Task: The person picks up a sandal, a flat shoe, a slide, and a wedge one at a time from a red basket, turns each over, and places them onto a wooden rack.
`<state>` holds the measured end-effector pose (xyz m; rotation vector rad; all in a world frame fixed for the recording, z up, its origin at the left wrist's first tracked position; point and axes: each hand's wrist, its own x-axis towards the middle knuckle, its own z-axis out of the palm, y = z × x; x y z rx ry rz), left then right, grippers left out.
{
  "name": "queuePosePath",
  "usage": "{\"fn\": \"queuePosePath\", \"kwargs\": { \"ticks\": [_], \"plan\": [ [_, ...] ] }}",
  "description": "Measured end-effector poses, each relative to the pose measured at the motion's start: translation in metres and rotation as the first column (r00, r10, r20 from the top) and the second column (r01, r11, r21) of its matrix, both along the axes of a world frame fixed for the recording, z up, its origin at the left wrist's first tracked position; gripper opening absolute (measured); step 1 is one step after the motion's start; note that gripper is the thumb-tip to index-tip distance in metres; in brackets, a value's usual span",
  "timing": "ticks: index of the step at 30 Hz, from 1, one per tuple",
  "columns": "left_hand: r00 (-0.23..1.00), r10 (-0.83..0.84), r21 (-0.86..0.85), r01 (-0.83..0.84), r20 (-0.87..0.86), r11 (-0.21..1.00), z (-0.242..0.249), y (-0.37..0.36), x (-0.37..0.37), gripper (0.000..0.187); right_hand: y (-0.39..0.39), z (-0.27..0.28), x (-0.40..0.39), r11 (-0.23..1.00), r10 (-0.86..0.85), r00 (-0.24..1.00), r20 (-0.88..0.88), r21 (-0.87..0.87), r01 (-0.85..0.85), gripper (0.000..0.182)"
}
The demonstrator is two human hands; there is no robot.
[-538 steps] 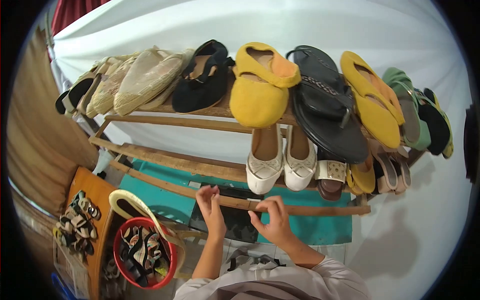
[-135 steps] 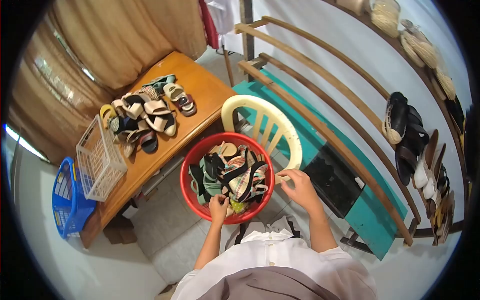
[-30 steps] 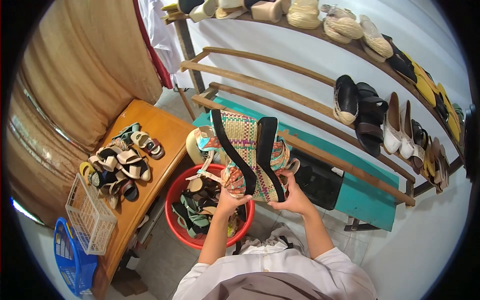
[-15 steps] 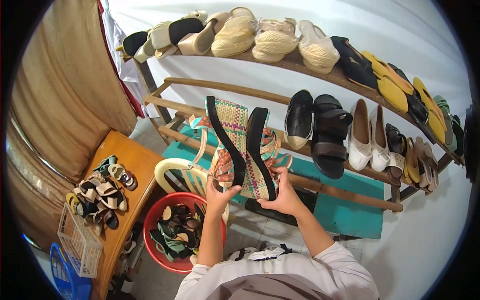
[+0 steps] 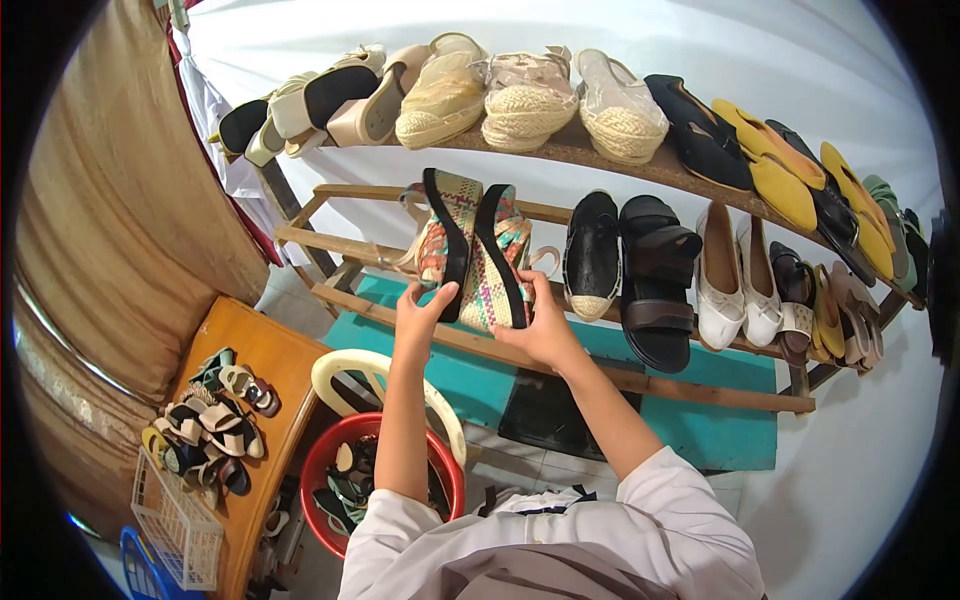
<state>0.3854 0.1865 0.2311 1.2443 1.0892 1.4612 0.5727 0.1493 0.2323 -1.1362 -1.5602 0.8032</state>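
A pair of woven, multicoloured wedge sandals with black soles is held upright, side by side, in front of the shoe rack's middle shelf. My left hand (image 5: pixel 418 318) is closed on the left wedge sandal (image 5: pixel 460 205), thumb against its black sole edge. Around the lower end of the right wedge sandal (image 5: pixel 487 295) my right hand (image 5: pixel 543 325) is closed. Patterned straps show on the outer sides of both. To their right on the shelf stand a black espadrille (image 5: pixel 592 250) and a black strappy sandal (image 5: pixel 655 285).
Espadrilles (image 5: pixel 528 105) and other shoes line the wooden rack's top shelf. White flats (image 5: pixel 720 290) stand on the middle shelf. Below left are a cream plastic chair (image 5: pixel 335 370), a red basin (image 5: pixel 312 515) of shoes, and a wooden table (image 5: pixel 290 385) bearing sandals and a white basket (image 5: pixel 180 525).
Both hands have carried the wedge sandals forward, closer to the rack's middle shelf. The camera view has shifted slightly.
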Motion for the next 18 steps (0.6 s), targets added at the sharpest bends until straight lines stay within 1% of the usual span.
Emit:
{"fn": "queuePosePath", "kwargs": {
  "ticks": [3,6,7,10,13,16,17,18],
  "plan": [
    [0.998,-0.048,-0.059,0.047,-0.026,0.997,0.001,0.035,-0.003,0.046,0.018,0.007,-0.003,0.998,-0.053,0.998,-0.025,-0.034,0.053,0.076],
    [0.983,-0.167,-0.115,0.176,0.081,0.978,0.005,0.055,0.006,0.046,0.029,0.010,-0.004,0.992,-0.121,0.992,-0.037,-0.033,0.120,0.077],
    [0.976,-0.196,-0.126,0.208,0.099,0.970,0.002,0.062,0.008,0.047,0.031,0.014,-0.002,0.986,-0.155,0.987,0.036,-0.059,0.157,0.077],
    [0.986,-0.162,-0.221,0.164,0.028,0.961,0.004,0.067,0.015,0.046,0.040,0.008,0.002,0.971,-0.215,0.971,0.100,-0.080,0.223,0.076],
    [0.990,-0.144,-0.280,0.134,-0.015,0.951,-0.006,0.079,0.018,0.045,0.040,0.012,0.002,0.955,-0.245,0.957,0.152,-0.132,0.266,0.083],
    [0.988,-0.156,-0.262,0.148,-0.013,0.954,-0.003,0.083,0.020,0.045,0.041,0.010,-0.001,0.950,-0.289,0.940,0.184,-0.070,0.305,0.077],
    [0.987,-0.162,-0.259,0.151,-0.023,0.954,-0.001,0.083,0.021,0.048,0.043,0.009,0.000,0.949,-0.286,0.944,0.166,-0.087,0.303,0.077],
    [0.987,-0.143,-0.266,0.119,-0.074,0.957,0.005,0.080,0.022,0.049,0.045,0.008,-0.001,0.945,-0.294,0.941,0.167,-0.099,0.313,0.077]
  ]
}}
